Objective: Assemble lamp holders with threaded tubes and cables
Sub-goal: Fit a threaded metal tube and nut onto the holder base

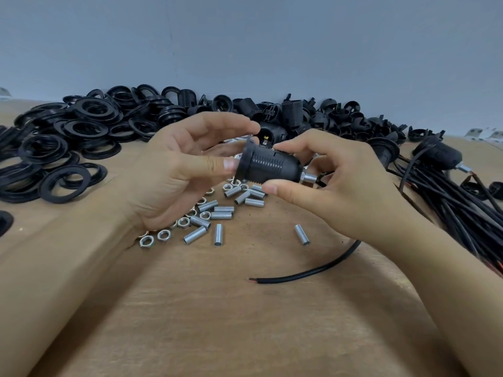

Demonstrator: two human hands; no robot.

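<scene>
Head view: both hands [174,170] [340,186] pinch lamp holder [268,165] w/ curled fingers.

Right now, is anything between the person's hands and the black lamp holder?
No. Both the left hand and right hand already grip the black ribbed plastic lamp holder directly, above the table.

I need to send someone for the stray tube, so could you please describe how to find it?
Start at the scatter of tubes and nuts mid-table, under the hands. Look right, just below the right hand: one tube lies alone, near the cable. It alone touches no other hardware.
</scene>
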